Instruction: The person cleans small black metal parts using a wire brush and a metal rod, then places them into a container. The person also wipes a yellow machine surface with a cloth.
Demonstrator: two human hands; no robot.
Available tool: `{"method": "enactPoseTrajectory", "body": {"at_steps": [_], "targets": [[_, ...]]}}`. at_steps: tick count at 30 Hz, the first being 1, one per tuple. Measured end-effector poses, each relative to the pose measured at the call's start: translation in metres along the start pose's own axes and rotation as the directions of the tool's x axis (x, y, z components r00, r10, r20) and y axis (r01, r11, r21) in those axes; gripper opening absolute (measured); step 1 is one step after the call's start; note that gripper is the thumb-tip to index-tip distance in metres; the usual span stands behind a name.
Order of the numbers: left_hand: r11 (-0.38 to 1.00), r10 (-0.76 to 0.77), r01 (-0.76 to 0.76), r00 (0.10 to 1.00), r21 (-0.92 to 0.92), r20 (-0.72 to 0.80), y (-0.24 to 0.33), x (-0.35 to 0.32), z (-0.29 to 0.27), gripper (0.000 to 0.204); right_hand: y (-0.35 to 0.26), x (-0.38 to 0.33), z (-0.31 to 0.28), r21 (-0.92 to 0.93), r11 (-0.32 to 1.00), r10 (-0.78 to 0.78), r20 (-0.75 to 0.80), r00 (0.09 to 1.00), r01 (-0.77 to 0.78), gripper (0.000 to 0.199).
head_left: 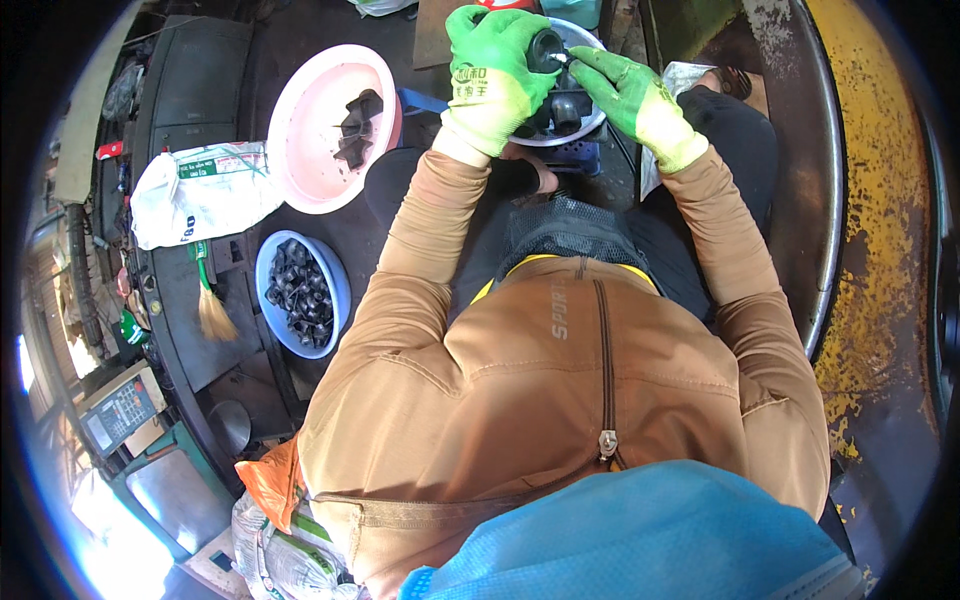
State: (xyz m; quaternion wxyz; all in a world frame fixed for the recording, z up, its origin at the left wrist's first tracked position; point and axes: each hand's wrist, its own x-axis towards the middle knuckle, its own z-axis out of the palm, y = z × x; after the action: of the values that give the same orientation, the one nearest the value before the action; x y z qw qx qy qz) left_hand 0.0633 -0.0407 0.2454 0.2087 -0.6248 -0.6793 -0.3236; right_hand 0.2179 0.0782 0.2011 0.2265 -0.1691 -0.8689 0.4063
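Note:
My left hand (492,75), in a green and yellow glove, is closed around a black, cup-shaped part (544,47) with its round opening turned toward my right hand. In the other glove, my right hand (628,98) pinches a small tool with a shiny metal tip (561,59), which touches or nearly touches the part's rim. Most of the tool is hidden by the fingers, so its exact kind does not show. Below both hands sits a pale basin (598,128) with several similar black parts (567,117) in it.
A pink basin (288,150) to the left holds dark scraps (357,130). Nearer me, a blue basin (340,290) is full of small black pieces. A white sack (195,200), a straw brush (213,315) and a weighing scale (122,410) lie further left. A worn yellow metal surface (880,200) rises at right.

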Motion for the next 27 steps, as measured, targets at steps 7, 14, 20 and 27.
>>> {"method": "enactPoseTrajectory", "body": {"at_steps": [7,14,20,27], "targets": [[0.999,0.028,-0.026,0.996,0.028,-0.088,-0.007,-0.005,0.019,0.049,-0.005,-0.001,0.018,0.263,0.938,0.215,0.063,0.975,-0.224,0.039],[0.999,-0.018,0.022,0.995,0.035,-0.101,-0.008,-0.014,0.04,0.054,-0.026,-0.007,0.011,0.747,0.351,0.315,0.474,0.822,-0.565,0.026],[0.979,-0.202,0.2,0.969,-0.029,-0.145,-0.01,-0.015,0.046,0.085,-0.027,0.002,-0.001,0.816,-0.36,0.088,0.512,0.854,-0.452,0.023],[0.814,-0.368,0.221,0.911,-0.538,-0.183,0.028,-0.019,0.045,0.101,0.003,0.021,-0.006,0.501,0.818,0.36,-0.061,0.931,-0.283,0.054]]}}
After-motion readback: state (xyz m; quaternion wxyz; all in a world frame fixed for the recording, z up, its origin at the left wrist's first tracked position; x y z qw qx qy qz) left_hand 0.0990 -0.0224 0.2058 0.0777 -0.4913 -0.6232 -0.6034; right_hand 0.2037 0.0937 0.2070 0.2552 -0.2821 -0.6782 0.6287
